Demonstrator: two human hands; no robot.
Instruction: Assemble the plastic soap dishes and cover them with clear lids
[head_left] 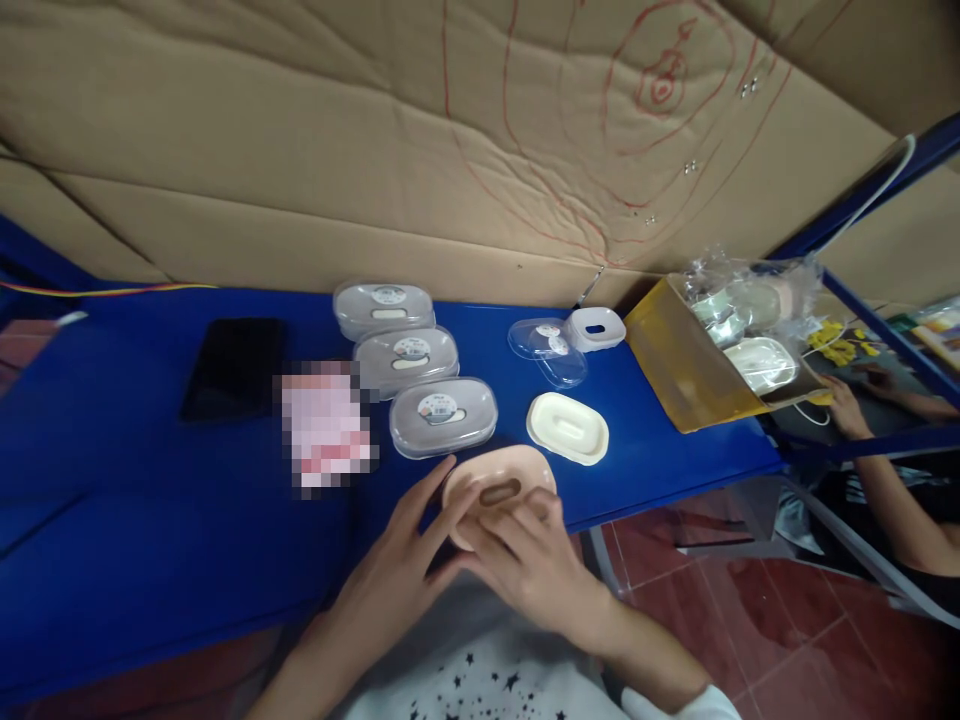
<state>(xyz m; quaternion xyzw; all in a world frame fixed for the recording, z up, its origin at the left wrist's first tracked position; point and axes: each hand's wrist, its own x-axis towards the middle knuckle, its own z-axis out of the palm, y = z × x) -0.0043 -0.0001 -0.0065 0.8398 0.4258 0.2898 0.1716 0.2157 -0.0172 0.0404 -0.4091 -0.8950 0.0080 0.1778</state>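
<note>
Both my hands hold a pink oval soap dish point(501, 478) at the near edge of the blue table point(150, 520). My left hand point(401, 565) grips its left rim, fingers curled along the edge. My right hand point(525, 560) covers its near right side, fingers pressed on it. Just beyond lies a cream soap dish point(567, 428). To the left stand three closed, clear-lidded soap boxes point(442, 415) in a row running back.
Clear lids point(547, 345) and a white tray point(595, 328) sit further back. A black phone point(234, 366) and a blurred pink card point(326, 425) lie at left. A yellow box point(686, 365) of bagged dishes stands at right. Another person's arm point(892, 490) reaches in at far right.
</note>
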